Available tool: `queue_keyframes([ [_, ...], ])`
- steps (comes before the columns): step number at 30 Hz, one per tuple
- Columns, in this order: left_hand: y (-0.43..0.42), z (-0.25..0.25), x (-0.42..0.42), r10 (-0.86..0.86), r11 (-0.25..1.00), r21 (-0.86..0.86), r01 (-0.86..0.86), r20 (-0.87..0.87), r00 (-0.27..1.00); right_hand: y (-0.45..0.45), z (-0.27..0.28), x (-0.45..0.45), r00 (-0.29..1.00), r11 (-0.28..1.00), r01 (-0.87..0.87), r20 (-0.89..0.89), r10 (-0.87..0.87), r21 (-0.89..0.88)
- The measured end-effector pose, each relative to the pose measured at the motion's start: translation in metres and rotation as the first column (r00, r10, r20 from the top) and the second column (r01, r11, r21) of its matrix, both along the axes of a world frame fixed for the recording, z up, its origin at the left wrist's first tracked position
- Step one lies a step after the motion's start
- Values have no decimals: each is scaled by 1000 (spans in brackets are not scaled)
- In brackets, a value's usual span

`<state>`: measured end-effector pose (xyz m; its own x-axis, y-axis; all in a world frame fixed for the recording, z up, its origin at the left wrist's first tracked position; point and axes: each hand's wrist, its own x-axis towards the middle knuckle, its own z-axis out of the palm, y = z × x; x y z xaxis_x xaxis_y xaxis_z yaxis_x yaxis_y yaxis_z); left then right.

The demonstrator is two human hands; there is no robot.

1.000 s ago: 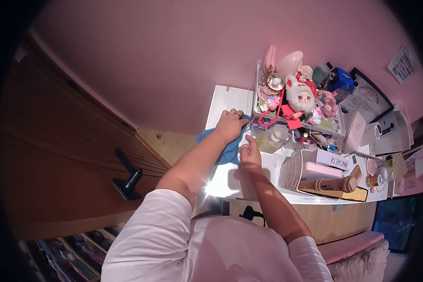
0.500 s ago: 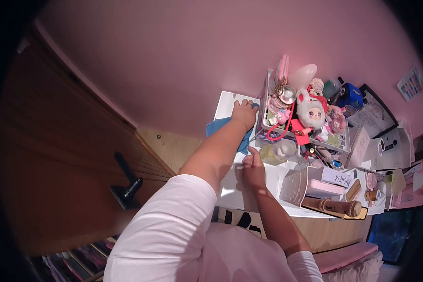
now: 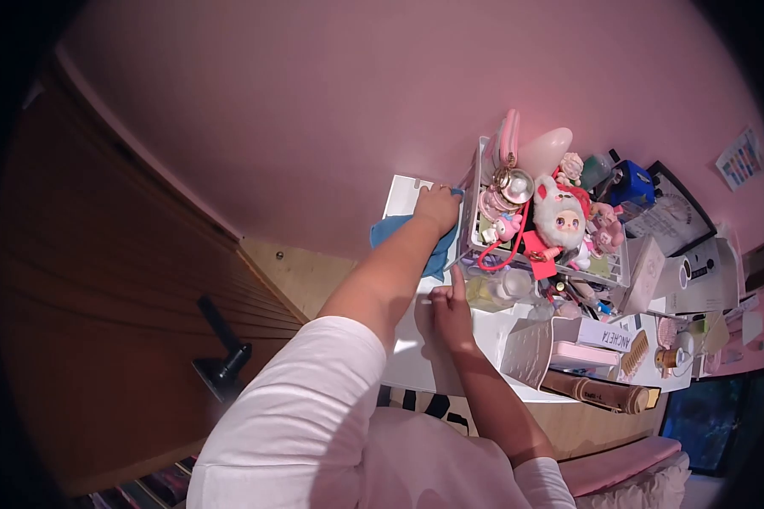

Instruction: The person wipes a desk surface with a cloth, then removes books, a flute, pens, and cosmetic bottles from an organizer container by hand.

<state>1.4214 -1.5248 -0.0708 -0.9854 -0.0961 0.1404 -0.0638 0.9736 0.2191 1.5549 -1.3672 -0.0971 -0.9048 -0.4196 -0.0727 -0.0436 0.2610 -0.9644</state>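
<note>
Against the pink wall (image 3: 272, 110), the white desk (image 3: 412, 369) sat slightly lower in view than half a second earlier. The white basket (image 3: 475, 174) on it, crowded with pink trinkets and a plush doll (image 3: 558, 212) in a pale furry hood, kept its place. A second earlier a broad bare strip of desktop had shown beyond the left hand (image 3: 438, 209); by now that hand had gone up close to the wall-side edge, just beside the basket, and the cloth had gone with it.

The blue cloth (image 3: 440, 257) lay under the left hand and forearm, rumpled and plain, one part showing on each side of the arm. Its outer corner seemed to spill past the desk's edge. The left fingers were bent over the far part of it; from where I stood, I couldn't tell whether they pinched it or only pressed.

The right hand (image 3: 452, 321), looser a moment ago, had curled partway, one finger pointing up near a yellowish clear bottle (image 3: 486, 291). Whether it touched anything, I couldn't make out.
</note>
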Motion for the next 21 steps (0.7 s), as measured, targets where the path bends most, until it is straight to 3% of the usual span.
queue_keyframes([
  [3, -12, -12, 11, 76, 989, 140, -57, -139, 987, -11, -1, -7, 996, 997, 64, 72, -60, -46],
  [5, -18, -23, 18, 248, 936, 301, -180, -205, 947, -16, -8, -9, 995, 993, 96, 10, -95, -73],
  [6, -20, -24, 22, 335, 894, 383, -233, -225, 915, -20, -6, -9, 994, 990, 110, -20, -112, -86],
  [9, -23, -24, 26, 368, 846, 478, -235, -206, 907, -23, 1, -5, 989, 983, 119, 103, -106, -137],
  [16, -16, -17, 29, 276, 907, 394, -149, -289, 917, -19, 4, -8, 992, 988, 73, 114, -57, -137],
  [21, -7, -3, 10, 4, 988, 151, 22, -170, 985, -16, -1, -10, 998, 990, 39, 56, -31, -139],
])
